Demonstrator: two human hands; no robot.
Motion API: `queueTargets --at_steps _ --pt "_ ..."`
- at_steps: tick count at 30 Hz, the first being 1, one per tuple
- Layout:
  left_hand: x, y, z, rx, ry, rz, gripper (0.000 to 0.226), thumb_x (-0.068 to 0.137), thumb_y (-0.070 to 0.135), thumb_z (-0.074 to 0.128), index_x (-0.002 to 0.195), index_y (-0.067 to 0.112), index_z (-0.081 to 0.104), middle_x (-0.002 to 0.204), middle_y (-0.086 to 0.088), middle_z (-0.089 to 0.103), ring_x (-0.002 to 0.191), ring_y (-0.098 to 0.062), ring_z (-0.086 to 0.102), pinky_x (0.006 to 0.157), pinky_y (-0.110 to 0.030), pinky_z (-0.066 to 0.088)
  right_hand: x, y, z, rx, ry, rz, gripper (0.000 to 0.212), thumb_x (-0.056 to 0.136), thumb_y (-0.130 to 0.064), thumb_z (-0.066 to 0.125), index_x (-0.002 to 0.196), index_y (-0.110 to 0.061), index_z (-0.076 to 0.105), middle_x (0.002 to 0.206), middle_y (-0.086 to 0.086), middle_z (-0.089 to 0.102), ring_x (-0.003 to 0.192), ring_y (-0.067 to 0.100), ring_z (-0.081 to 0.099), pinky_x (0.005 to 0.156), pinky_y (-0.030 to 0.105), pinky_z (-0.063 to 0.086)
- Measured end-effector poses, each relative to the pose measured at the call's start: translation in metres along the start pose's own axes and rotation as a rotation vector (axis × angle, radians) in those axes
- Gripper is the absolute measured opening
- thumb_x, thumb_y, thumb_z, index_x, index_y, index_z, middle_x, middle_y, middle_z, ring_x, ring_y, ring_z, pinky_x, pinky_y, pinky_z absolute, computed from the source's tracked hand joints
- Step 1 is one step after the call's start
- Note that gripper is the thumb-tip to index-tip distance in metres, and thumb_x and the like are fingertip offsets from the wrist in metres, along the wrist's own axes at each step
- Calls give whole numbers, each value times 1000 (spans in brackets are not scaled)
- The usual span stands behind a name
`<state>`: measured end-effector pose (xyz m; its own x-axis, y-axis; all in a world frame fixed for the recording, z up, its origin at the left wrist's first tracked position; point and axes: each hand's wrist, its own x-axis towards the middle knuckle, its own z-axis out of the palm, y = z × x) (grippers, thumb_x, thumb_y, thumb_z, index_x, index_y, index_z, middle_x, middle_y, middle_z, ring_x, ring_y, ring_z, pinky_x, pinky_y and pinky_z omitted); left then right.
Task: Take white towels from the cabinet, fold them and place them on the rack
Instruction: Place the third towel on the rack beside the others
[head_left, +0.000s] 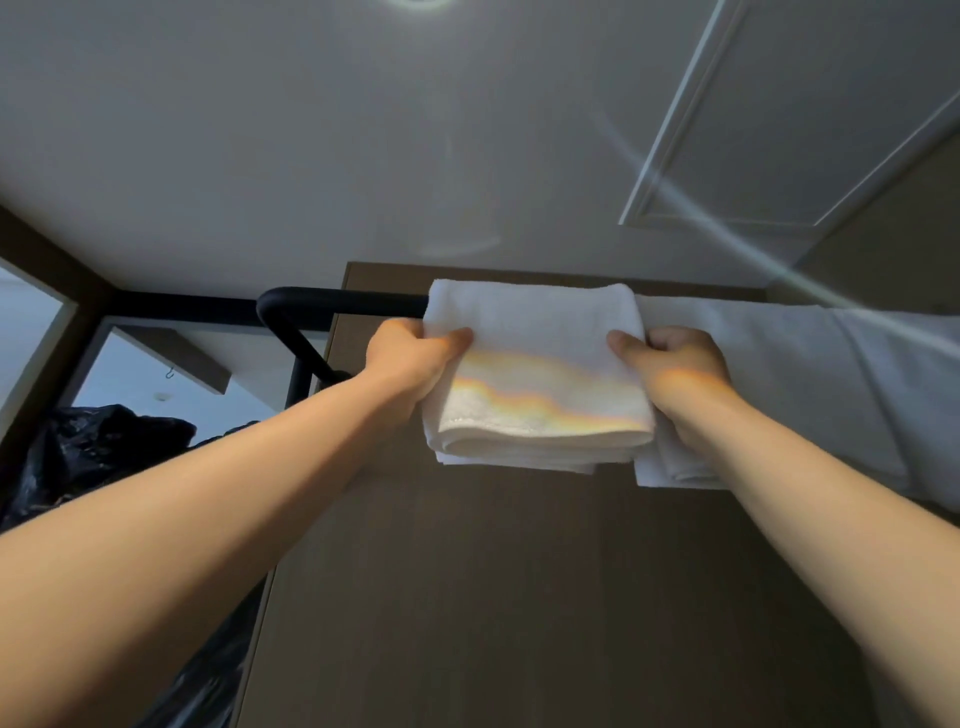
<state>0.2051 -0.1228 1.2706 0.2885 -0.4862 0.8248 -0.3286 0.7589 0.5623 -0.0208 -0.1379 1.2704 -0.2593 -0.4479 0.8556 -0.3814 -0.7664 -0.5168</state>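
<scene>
A folded white towel hangs over the black rack bar, high up near the ceiling. My left hand grips the towel's left edge, thumb on the front face. On the towel's right edge, my right hand grips with its thumb on the front and its fingers curled behind. To the right, other white towels lie draped over the same bar, and my right forearm covers part of one.
A brown wall panel stands behind and below the rack. At lower left sits a black plastic bag. The ceiling holds a framed hatch at upper right. A window opening shows at far left.
</scene>
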Motion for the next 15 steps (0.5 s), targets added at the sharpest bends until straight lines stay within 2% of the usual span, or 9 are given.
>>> queueTargets --at_steps 3,5,7,11,15 --pt "12 11 5 -4 62 44 24 84 31 74 94 11 66 90 -4 68 81 -22 67 68 -29 54 15 -6 2 -58 45 -71 29 89 -38 66 73 -14 68 79 4 71 78 25 68 74 34 52" --pt "19 15 9 -7 76 34 36 83 31 75 107 6 65 97 -6 69 85 -24 67 74 -31 53 25 -8 3 -107 52 -85 28 89 -38 65 78 -12 70 87 8 73 85 28 68 78 35 51" --pt "21 12 12 -12 77 29 39 83 30 75 110 4 65 100 -8 70 89 -26 68 80 -33 55 30 -7 5 -172 44 -74 32 89 -40 64 80 -10 70 94 13 73 90 31 68 78 35 50" --pt "15 -1 14 -24 46 -17 32 84 37 73 99 10 65 91 -4 68 80 -21 67 72 -31 53 26 2 5 -289 29 -66 40 91 -47 58 78 -9 66 94 17 70 90 36 65 78 38 49" --pt "4 -11 10 19 1 -55 32 83 50 68 83 18 65 84 1 68 75 -16 66 62 -26 49 14 9 -2 -269 -17 -4 52 91 -55 55 98 -6 70 100 14 70 96 34 64 86 41 52"
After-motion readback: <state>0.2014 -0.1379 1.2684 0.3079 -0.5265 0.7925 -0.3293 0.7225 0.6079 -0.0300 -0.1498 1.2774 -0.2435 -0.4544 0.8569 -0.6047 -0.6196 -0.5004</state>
